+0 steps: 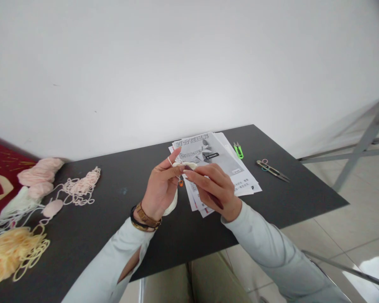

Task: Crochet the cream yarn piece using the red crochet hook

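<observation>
The black table [303, 185] is carrying everything. Heaps of yarn are lying along its left side: yellow yarn [9, 254] nearest the person, pink yarn [39, 172] further back, and loose pink strands [82, 185] trailing between them. A fanned stack of printed sheets [221, 162] is lying at the middle, under the hands.

The left hand [159, 187] and the right hand [216, 187] are meeting above those sheets, each in a pale sleeve. Both are holding the cream yarn piece [186, 165] clear of the table. The left thumb and fingers are pinching its left end, with the index finger raised and a thin strand [169, 160] looping over it. The right fingers are curling in and pressing together on its right end. Whether they are also gripping a tool cannot be told.

The piece is looking light, soft and limp, so it is likely sagging wherever it is not supported. It also looks prone to stretching or unravelling if pulled hard. A gentle pinch at each end, as now, seems the safest hold. Its long axis is running roughly left to right between the two hands, with a tail hanging below the left palm.

Scissors [271, 169] are lying to the right of the sheets, and green snips [238, 150] are resting at their far edge. A small orange marker [180, 183] is dangling just below the fingertips.
</observation>
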The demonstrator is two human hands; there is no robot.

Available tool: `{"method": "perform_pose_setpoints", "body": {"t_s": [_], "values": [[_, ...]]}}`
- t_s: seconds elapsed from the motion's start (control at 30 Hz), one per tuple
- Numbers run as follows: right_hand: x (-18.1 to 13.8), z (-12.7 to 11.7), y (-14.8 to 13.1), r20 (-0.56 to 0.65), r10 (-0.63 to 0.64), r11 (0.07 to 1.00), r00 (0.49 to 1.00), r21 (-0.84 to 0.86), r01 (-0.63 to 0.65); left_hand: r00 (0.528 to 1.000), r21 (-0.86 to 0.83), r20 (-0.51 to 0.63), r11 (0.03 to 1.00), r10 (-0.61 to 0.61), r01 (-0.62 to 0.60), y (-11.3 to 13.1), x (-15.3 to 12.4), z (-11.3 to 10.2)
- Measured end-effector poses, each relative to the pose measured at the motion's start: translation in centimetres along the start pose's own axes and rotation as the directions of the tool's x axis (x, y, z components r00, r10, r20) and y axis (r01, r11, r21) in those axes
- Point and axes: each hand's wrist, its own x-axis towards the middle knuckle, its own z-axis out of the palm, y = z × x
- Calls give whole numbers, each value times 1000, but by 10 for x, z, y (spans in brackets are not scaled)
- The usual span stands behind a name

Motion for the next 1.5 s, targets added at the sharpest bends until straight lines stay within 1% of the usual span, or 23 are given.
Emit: {"method": "perform_pose_setpoints", "body": {"t_s": [0.03, 0.07, 0.1, 0.17, 0.2, 0.27, 0.33, 0.47, 0.57, 0.67, 0.73, 0.83, 1.0, 1.13, 1.23, 1.3, 1.37, 1.43, 1.5], "values": [[0, -2, 1, 19, -14, 1000, 1000, 5, 14, 999, -7, 35, 999, -36, 36, 4, 1, -1], [0, -2, 1, -14, -14, 999, 1000, 46, 15, 996, -6, 68, 998, -65, 66, 8, 1, -2], [0, -2, 1, -59, 12, 995, 998, 104, -6, 992, 1, 94, 996, -87, 87, 12, 1, -3], [3, 0, 0, -139, 134, 962, 981, 256, -95, 987, 21, 125, 995, -104, 102, 18, 1, -5], [5, 2, 0, -154, 217, 928, 964, 340, -154, 987, 28, 130, 995, -97, 94, 20, 1, -5], [9, 5, -2, -145, 366, 832, 919, 494, -253, 990, 34, 127, 998, -59, 55, 22, 1, -5], [13, 7, -4, -137, 453, 748, 881, 597, -292, 992, 49, 123, 999, -20, 14, 23, 0, -3], [16, 6, -3, -146, 540, 673, 829, 666, -321, 991, 89, 129, 995, 37, -48, 25, -1, -2], [15, 4, -2, -116, 622, 601, 774, 705, -377, 990, 118, 133, 990, 56, -71, 27, -1, -3], [15, 2, -2, -74, 689, 536, 721, 722, -438, 987, 144, 156, 988, 36, -59, 30, 0, -7], [16, 1, -1, -60, 710, 511, 702, 730, -454, 984, 152, 176, 988, -2, -25, 32, 1, -9], [17, -1, 0, -37, 714, 490, 699, 741, -460, 978, 150, 190, 987, -88, 60, 36, 2, -12], [20, -4, 2, 10, 665, 474, 747, 766, -433, 956, 145, 221, 976, -193, 163, 41, 1, -15], [21, -6, 4, 17, 653, 476, 757, 768, -428, 937, 155, 256, 967, -238, 203, 43, 0, -15], [21, -7, 5, 36, 661, 458, 749, 772, -441, 930, 171, 271, 963, -249, 208, 43, -1, -14], [21, -8, 5, 54, 691, 418, 721, 783, -460, 930, 187, 270, 961, -249, 203, 43, -1, -14], [22, -8, 5, 85, 741, 345, 666, 803, -486, 931, 207, 266, 958, -251, 199, 43, -1, -14], [23, -8, 6, 149, 787, 235, 599, 825, -514, 934, 245, 264, 953, -242, 177, 43, -2, -14], [25, -6, 8, 249, 815, 94, 523, 835, -542, 943, 305, 261, 944, -207, 123, 43, -2, -15]]}}
